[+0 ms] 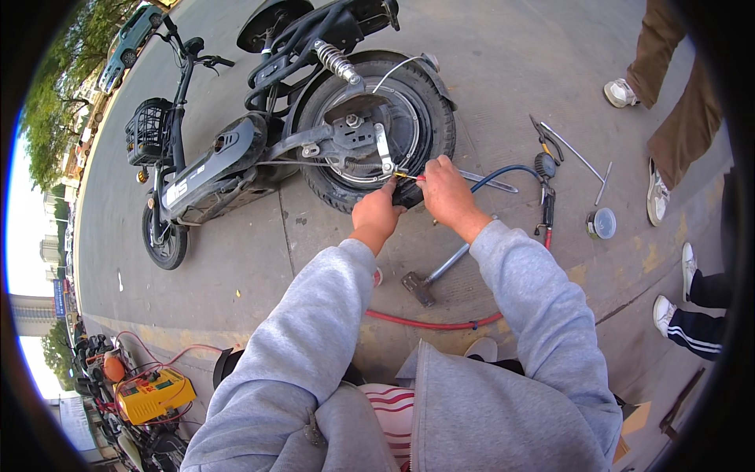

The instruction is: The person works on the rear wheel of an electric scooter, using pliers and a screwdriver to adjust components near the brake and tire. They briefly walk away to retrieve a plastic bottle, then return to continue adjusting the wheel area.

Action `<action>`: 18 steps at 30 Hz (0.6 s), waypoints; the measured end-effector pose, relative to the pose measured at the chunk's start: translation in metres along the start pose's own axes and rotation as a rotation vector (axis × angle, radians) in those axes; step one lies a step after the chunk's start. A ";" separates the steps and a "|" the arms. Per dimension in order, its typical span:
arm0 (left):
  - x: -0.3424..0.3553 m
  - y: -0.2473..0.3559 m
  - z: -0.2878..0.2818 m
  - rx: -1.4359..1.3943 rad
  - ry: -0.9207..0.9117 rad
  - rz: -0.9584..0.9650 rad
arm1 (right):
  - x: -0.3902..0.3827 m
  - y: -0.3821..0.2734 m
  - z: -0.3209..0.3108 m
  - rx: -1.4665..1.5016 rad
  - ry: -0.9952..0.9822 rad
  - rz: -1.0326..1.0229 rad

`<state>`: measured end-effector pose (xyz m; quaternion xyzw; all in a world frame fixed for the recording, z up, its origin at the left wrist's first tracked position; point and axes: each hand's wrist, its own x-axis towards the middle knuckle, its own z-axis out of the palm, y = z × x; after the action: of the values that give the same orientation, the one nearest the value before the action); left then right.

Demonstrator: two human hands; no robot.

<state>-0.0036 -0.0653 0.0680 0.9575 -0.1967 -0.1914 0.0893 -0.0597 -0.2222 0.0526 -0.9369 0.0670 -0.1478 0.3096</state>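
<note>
Both my hands meet at the lower rim of the rear wheel (440, 126) of a dark electric scooter (228, 157). My right hand (452, 195) is closed round a thin red-and-yellow tool (419, 178). The tool's tip points left, toward the end of a silver brake lever (384, 149) beside the hub. My left hand (377, 211) is closed just below that lever end, its thumb and fingers pinched by the tool's tip. Whatever sits in that pinch is too small to make out. A brake cable (307, 164) runs from the lever toward the scooter's front.
A hammer (436, 273), red hose (425, 324) and inflator gauge (545, 169) lie near my right arm. Beyond are pliers (544, 141), a T-handle wrench (578, 153) and a small tub (602, 223). People stand at right; a yellow machine (155, 396) is at lower left.
</note>
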 end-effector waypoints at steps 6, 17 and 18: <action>0.000 -0.001 0.000 -0.002 0.001 0.006 | -0.003 -0.006 -0.007 0.048 -0.067 0.060; 0.000 -0.001 0.001 -0.029 0.017 0.009 | -0.003 -0.007 -0.008 -0.001 -0.050 0.023; 0.000 -0.001 0.001 -0.028 0.012 0.003 | -0.002 -0.008 -0.009 0.008 -0.072 0.049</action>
<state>-0.0040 -0.0641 0.0669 0.9569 -0.1949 -0.1884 0.1041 -0.0647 -0.2204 0.0637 -0.9385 0.0783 -0.1064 0.3191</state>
